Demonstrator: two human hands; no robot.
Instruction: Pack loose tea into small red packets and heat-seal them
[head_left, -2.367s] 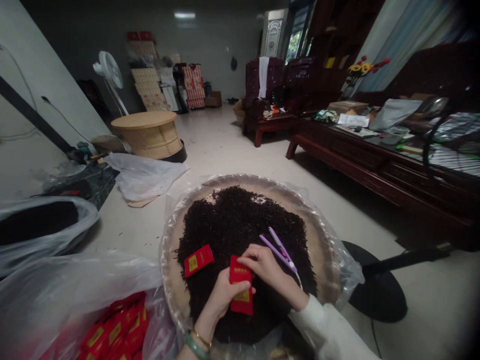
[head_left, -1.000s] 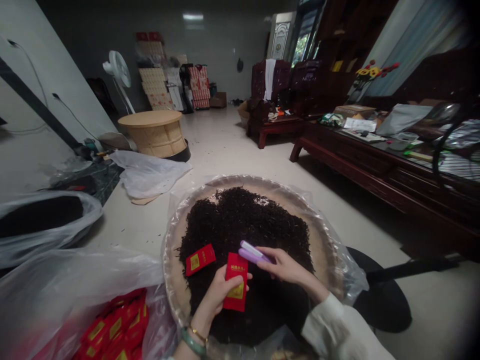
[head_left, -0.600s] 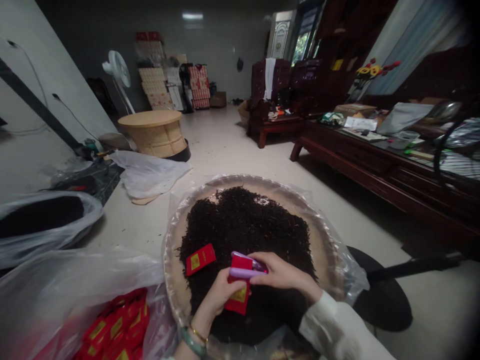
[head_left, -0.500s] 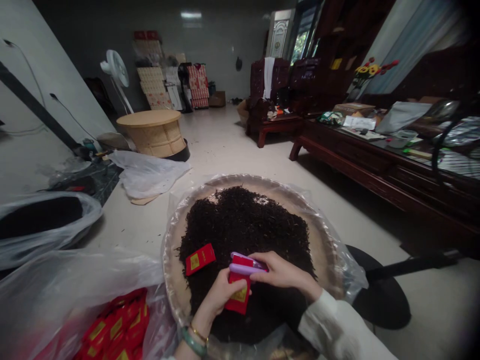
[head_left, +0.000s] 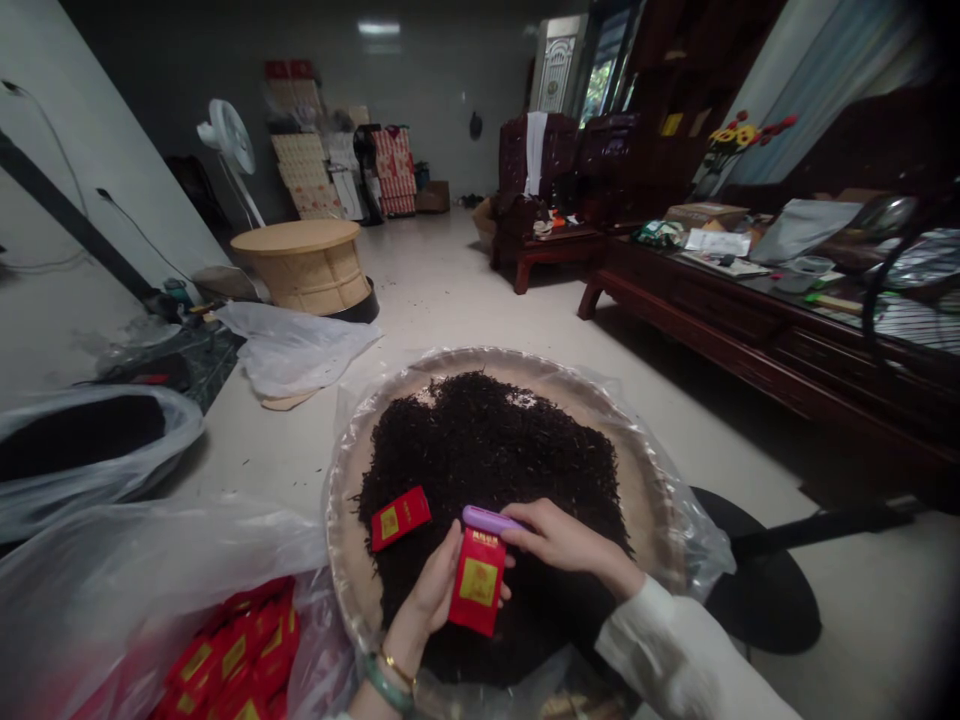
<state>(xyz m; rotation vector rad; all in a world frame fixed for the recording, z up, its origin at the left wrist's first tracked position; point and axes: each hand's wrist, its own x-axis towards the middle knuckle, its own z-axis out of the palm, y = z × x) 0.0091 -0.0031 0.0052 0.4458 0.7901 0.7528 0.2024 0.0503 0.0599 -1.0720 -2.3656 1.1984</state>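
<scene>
My left hand (head_left: 433,588) supports a red tea packet (head_left: 478,590) with a gold label, its fingers behind the packet and its thumb along the left edge. In my right hand (head_left: 559,540) is a small purple hair straightener (head_left: 489,519), its arms closed across the packet's top edge. Both hands are over a heap of dark tea leaves (head_left: 495,440) in a wide round tray (head_left: 660,480) lined with clear plastic. A second red packet (head_left: 401,518) lies on the leaves left of my hands.
Lower left, a clear plastic bag (head_left: 172,540) holds several red packets (head_left: 232,655). Another bag of dark leaves (head_left: 82,435) stands behind it. A black round stand base (head_left: 757,580) is right of the tray. A dark wooden table (head_left: 750,330) and a round wooden drum (head_left: 300,265) stand farther off.
My right hand took the purple straightener off the leaves and brought it to the packet's top. Its arms, apart half a second ago, are now pressed together. My left thumb has lifted off the packet's front.
</scene>
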